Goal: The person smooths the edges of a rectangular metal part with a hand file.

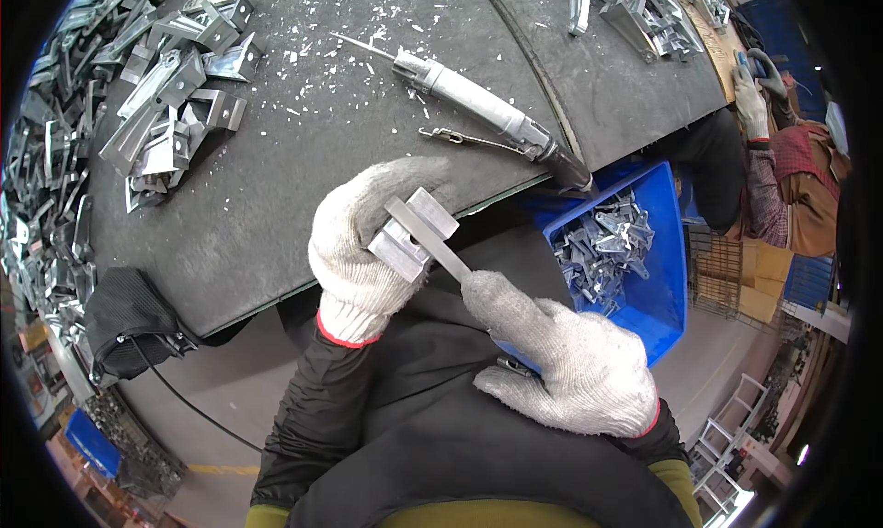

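Note:
My left hand point(366, 238), in a white knit glove with a grey palm and red cuff, is closed around a small silver metal bracket point(397, 250) just off the table edge. Across the bracket lies a flat file point(432, 243), a narrow grey strip. My right hand point(575, 358), gloved the same way, is closed on the file's near end, with its index finger stretched along it. The rest of the file is hidden in the glove. Beyond my hands, a silver handheld air tool point(487, 105) with a thin pointed blade rests on the dark table mat point(276, 174).
Metal brackets are piled at the left point(175, 114) and far right point(635, 17). A blue bin point(670, 252) of small metal parts stands below the table's right edge. White shavings litter the mat. A black cloth bundle point(133, 316) hangs at the left corner. Another person's gloved hand point(751, 105) works at right.

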### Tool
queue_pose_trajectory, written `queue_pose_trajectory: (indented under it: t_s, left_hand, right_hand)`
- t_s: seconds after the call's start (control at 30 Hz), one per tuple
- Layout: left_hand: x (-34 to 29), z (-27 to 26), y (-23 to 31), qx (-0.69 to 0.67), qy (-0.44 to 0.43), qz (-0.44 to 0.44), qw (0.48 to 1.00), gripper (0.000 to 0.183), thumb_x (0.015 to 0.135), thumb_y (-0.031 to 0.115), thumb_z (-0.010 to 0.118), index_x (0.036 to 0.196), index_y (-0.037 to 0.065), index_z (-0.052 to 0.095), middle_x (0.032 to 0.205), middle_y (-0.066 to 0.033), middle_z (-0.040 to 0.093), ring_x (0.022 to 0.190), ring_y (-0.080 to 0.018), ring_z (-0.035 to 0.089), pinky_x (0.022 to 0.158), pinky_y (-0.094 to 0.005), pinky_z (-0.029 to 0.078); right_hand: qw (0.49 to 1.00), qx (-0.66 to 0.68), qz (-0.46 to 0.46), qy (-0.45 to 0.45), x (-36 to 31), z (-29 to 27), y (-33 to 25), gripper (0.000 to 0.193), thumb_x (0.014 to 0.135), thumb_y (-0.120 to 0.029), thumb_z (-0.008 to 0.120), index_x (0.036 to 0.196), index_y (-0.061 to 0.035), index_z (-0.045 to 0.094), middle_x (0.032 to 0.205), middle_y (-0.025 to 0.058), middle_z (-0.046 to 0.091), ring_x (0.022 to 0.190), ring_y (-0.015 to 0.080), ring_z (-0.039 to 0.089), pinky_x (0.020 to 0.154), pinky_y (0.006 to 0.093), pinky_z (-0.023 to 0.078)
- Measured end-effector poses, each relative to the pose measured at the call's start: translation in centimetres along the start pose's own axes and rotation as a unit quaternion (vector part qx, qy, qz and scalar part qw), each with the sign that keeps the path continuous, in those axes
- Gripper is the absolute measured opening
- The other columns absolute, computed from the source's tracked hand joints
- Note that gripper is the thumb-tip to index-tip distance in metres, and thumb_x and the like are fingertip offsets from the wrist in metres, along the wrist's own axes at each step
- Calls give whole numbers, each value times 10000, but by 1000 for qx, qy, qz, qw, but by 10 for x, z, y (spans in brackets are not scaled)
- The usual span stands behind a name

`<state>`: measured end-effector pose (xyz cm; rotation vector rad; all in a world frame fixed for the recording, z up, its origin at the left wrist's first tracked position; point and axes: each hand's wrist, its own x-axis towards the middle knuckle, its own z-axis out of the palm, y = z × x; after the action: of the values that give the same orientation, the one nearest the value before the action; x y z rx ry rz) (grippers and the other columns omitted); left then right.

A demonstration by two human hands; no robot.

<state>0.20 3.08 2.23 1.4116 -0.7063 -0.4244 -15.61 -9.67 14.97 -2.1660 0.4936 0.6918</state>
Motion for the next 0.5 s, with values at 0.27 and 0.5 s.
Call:
queue_pose_trajectory:
  t_s: [0.27, 0.5]
  left_hand:
    - [4, 2, 4, 30, 3, -9, 1000, 409, 792, -107, 660, 1200, -78, 663, 1139, -161, 721, 1034, -222, 725, 918, -342, 603]
    - [1, 1, 0, -60, 20, -38, 997, 413, 783, -116, 682, 1193, -61, 675, 1102, -131, 727, 1002, -200, 731, 900, -327, 603]
  right_hand:
    - [998, -60, 14, 23, 0, 2, -2, 743, 855, -410, 783, 1523, -257, 497, 971, 137, 704, 823, 357, 722, 698, 439, 579]
    - [997, -67, 13, 24, 0, 3, -5, 722, 842, -411, 786, 1502, -285, 522, 877, 123, 663, 727, 348, 706, 629, 450, 565]
